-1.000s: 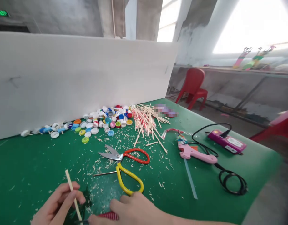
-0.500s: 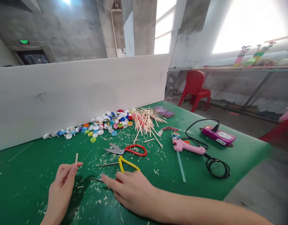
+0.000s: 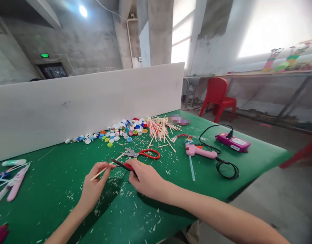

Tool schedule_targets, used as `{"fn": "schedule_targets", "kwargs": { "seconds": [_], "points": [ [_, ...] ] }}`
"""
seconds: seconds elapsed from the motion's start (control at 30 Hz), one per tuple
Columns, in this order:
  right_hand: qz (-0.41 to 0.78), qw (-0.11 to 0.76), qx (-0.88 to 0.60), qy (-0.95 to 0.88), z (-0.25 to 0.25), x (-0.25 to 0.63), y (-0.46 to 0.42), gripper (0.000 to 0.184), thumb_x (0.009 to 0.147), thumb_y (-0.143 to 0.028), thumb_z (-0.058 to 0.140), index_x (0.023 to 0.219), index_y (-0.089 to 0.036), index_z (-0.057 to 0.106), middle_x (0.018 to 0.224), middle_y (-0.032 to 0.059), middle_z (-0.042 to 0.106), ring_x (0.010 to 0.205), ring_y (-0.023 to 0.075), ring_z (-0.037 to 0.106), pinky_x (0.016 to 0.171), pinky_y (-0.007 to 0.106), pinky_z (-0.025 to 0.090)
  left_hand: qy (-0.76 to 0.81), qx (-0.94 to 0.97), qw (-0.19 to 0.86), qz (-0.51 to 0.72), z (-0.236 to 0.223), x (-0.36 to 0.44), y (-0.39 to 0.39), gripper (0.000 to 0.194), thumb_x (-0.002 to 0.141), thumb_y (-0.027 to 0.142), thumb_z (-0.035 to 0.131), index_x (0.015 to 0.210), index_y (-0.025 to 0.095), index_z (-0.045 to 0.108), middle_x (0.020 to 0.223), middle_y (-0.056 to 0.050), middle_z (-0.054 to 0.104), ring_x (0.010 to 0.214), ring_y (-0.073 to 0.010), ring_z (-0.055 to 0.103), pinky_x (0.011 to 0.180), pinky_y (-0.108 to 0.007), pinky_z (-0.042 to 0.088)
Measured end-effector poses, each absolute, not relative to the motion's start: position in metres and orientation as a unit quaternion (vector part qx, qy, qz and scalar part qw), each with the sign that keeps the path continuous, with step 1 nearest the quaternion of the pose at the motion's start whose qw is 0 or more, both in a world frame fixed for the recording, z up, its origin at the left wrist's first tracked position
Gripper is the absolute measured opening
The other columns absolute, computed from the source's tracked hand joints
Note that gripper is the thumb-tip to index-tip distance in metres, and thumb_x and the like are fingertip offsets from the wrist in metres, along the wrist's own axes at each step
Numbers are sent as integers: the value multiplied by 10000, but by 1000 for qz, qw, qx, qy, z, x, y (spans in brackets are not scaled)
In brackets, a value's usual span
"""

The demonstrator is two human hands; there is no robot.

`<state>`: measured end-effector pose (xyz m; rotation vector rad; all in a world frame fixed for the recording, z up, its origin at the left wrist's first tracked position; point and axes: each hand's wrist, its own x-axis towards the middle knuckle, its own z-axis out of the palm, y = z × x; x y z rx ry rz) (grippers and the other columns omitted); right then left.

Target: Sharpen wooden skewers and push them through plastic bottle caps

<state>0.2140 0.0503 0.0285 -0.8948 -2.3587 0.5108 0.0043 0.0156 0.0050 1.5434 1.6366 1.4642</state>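
Between the fingers of my left hand point(image 3: 96, 183) is a thin wooden stick point(image 3: 101, 173), slanting up to the right. My right hand point(image 3: 148, 178) is closed round a knife point(image 3: 120, 164) with a dark blade and some red at its handle; the blade tip is at the stick, close to my left fingertips. Whether the edge presses into the wood I cannot tell. Just beyond my hands lie red-handled scissors point(image 3: 149, 154), spread apart. A yellow-handled tool is mostly hidden behind my right hand. Pale wood shavings point(image 3: 130, 194) are scattered over the green table point(image 3: 56, 176).
Bottle caps point(image 3: 116, 133) and wooden sticks point(image 3: 159, 130) lie heaped by a white board point(image 3: 95, 105). A pink glue gun point(image 3: 201, 151) with its cable and a purple power strip point(image 3: 233, 142) are at right. Pink-handled items point(image 3: 16, 186) lie at left; a red chair point(image 3: 216, 95) stands beyond.
My right hand has lifted the knife from the table and brought it to the stick. My left hand has tilted the stick and moved towards the right hand. The view has swung left.
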Motion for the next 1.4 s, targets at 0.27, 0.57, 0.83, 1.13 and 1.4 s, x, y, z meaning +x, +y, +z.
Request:
{"fn": "schedule_targets", "kwargs": {
  "seconds": [0.27,0.57,0.83,1.13,1.4],
  "points": [
    [273,303,-372,-834,41,191,63,260,865,-166,370,1106,-206,462,1053,58,568,810,147,565,684,274,429,529,631,231,519,16,16,13,302,907,410,406,986,220,628,1119,-57,617,994,-160,578,925,-306,457],
    [230,351,-380,-824,35,149,90,206,963,-334,304,912,-199,451,954,45,556,829,154,528,698,283,429,513,613,296,523,11,16,18,295,874,435,471,1019,199,573,1135,-78,526,1013,-174,537,898,-306,451],
    [123,325,-366,-863,37,159,84,259,989,-271,289,1143,-177,474,1080,80,557,905,154,547,722,273,430,492,559,380,548,9,26,18,333,921,467,386,1132,210,411,920,-30,603,737,-113,574,789,-295,456],
    [-10,233,-349,-907,39,168,91,213,935,-197,392,1116,-165,499,1053,73,566,951,192,528,692,275,416,443,520,474,555,3,32,24,388,850,500,498,1067,184,441,858,-14,575,641,-90,545,681,-273,461],
    [-72,184,-333,-922,34,163,89,188,934,-150,380,1089,-173,482,1035,75,563,852,166,563,540,272,312,453,417,568,546,10,21,25,119,746,241,482,828,207,403,585,94,384,417,-14,280,409,-134,258]
  ]
}}
